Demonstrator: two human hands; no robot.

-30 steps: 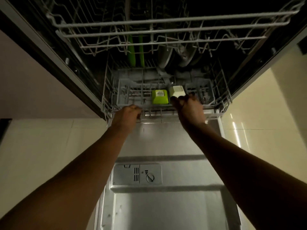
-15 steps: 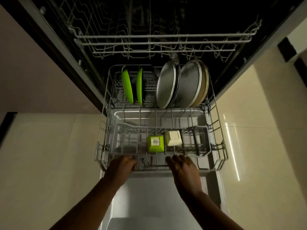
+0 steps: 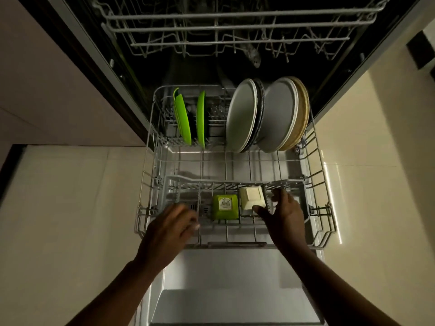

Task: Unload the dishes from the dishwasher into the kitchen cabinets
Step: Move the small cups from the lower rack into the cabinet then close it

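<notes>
From the head camera we look down on the lower rack (image 3: 150, 165), drawn out over the open dishwasher door (image 3: 235, 278), with the upper rack (image 3: 235, 27) at twelve o'clock above it. Standing on edge at the rack's far end are two green plates (image 3: 182, 118) at eleven o'clock and a row of grey plates (image 3: 242, 114) with a tan one (image 3: 302, 114) at one o'clock. In the grey basket (image 3: 179, 182) at the near end sit a green square bowl (image 3: 224, 206) and, just beside it at its three o'clock, a cream square bowl (image 3: 250, 197), both upside down. Our right hand (image 3: 284, 215) is spread open, thumb at the cream bowl's near edge and fingers past its right side, not yet gripping. Our left hand (image 3: 173, 228) hovers over the rack's near left rail with fingers loosely curled, holding nothing. We judge the step to be lifting the cream bowl: we should close thumb and fingers on opposite walls, lift straight up clear of the basket dividers, and avoid nudging the green bowl. The left hand could steady the rack, or take the green bowl.
</notes>
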